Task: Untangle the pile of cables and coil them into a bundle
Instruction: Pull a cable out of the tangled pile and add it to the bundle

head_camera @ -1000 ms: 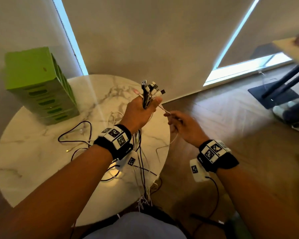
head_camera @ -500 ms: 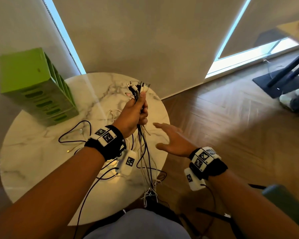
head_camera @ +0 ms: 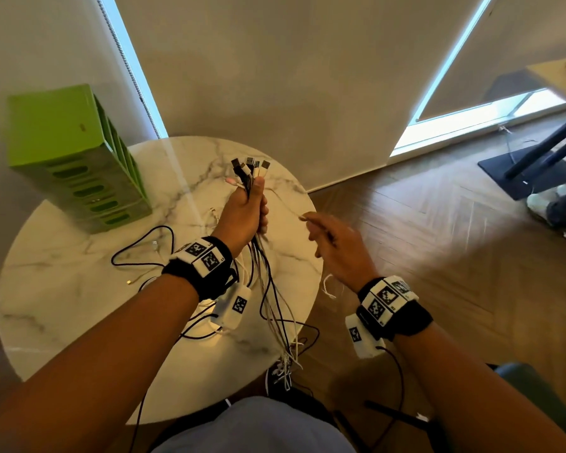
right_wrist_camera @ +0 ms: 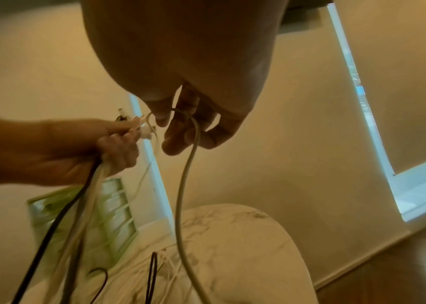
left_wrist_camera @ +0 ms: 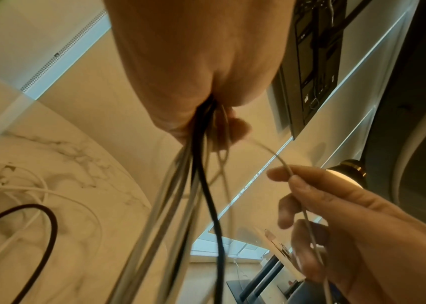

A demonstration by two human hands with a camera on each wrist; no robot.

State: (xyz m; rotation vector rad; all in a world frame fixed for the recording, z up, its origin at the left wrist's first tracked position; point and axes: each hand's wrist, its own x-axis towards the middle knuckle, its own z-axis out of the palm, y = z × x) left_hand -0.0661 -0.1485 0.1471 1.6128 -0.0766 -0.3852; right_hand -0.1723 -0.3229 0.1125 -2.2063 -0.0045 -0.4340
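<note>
My left hand (head_camera: 245, 214) grips a bunch of black and white cables (head_camera: 268, 289) above the round marble table (head_camera: 62, 305). Their plug ends (head_camera: 250, 168) stick up past the thumb, and the rest hangs down over the table's front edge. To the right, my right hand (head_camera: 334, 246) pinches one thin white cable (left_wrist_camera: 282, 162) that runs across from the left fist. In the right wrist view that white cable (right_wrist_camera: 185, 185) passes between the fingers and drops toward the table. More black and white cables (head_camera: 144, 253) lie loose on the table.
A green slotted box (head_camera: 76, 158) stands at the table's back left. Wall and window blinds are close behind the table. Wooden floor lies to the right, with a black stand base (head_camera: 530, 171) and someone's shoe (head_camera: 543, 204) at the far right.
My right hand was open with nothing in it half a second ago; now it pinches a thin white cable and has risen toward the left fist. The left hand still holds the bunch.
</note>
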